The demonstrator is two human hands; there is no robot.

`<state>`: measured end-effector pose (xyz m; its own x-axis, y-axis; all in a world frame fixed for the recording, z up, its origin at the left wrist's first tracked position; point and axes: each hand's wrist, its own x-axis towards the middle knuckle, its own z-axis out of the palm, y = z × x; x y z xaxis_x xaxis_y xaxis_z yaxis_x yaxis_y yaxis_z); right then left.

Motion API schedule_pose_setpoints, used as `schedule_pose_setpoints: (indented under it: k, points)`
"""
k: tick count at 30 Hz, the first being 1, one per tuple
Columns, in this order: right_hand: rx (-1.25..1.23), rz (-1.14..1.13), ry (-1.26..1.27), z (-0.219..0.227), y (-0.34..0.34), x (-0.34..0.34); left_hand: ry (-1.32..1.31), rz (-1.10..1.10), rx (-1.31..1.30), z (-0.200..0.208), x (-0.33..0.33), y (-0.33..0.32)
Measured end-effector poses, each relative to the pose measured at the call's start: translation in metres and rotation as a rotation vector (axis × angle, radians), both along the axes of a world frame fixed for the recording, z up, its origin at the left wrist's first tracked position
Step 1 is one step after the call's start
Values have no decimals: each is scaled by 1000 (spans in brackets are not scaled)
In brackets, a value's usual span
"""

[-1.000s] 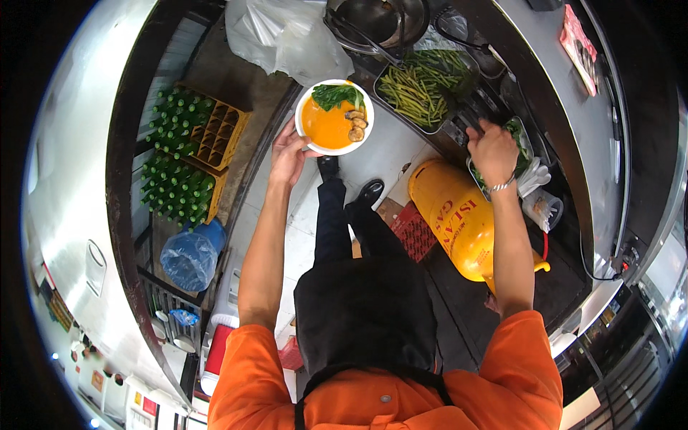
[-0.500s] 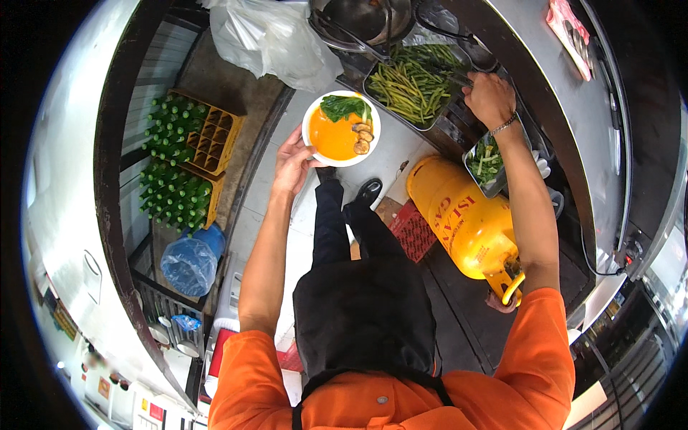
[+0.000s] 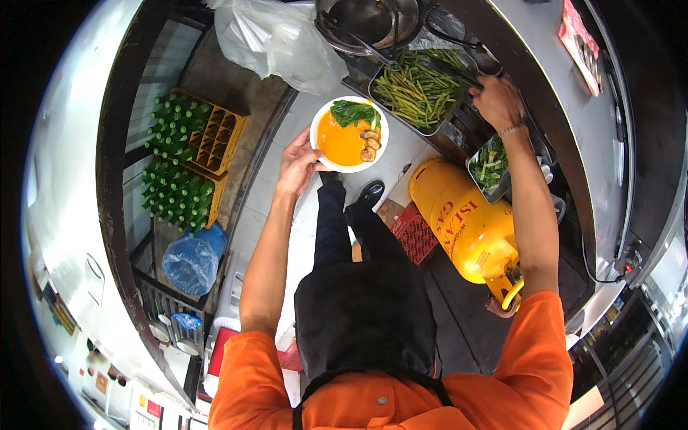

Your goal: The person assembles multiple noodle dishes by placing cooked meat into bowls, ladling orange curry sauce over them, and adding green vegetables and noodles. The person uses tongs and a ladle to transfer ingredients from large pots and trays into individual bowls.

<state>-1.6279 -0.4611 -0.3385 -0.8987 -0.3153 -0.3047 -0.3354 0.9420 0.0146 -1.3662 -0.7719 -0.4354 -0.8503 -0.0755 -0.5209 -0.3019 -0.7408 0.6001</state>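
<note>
Head view: white bowl (image 3: 350,169) extends rightward from left grip (image 3: 297,163).

Left counter (image 3: 68,186): blown nearly white by glare.
Right counter (image 3: 539,39): softer grey sheen, upper right.
Bowl (image 3: 385,136): brightly lit, sharp.
Gas cylinder (image 3: 459,215): pale highlights on yellow.
Apron (image 3: 362,315): near-black, folds barely readable.
Lower-left background (image 3: 107,373): overexposed, soft.
Lower-right bars (image 3: 620,383): strongly curved near the black fisheye rim.
</note>
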Motion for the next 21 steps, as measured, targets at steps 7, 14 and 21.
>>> schedule_pose_setpoints:
  k: [7, 14, 21]
  points:
    - [-151, -112, -190, 12, -8, 7, -12, 0, -11, 0, -3, -1]
    - [13, 60, -69, -24, 3, -6, -4, -55, -52, 1, -4, -3]
    - [-138, -42, 0, -8, 17, 6, 8, -41, -43, 1, -8, 1]
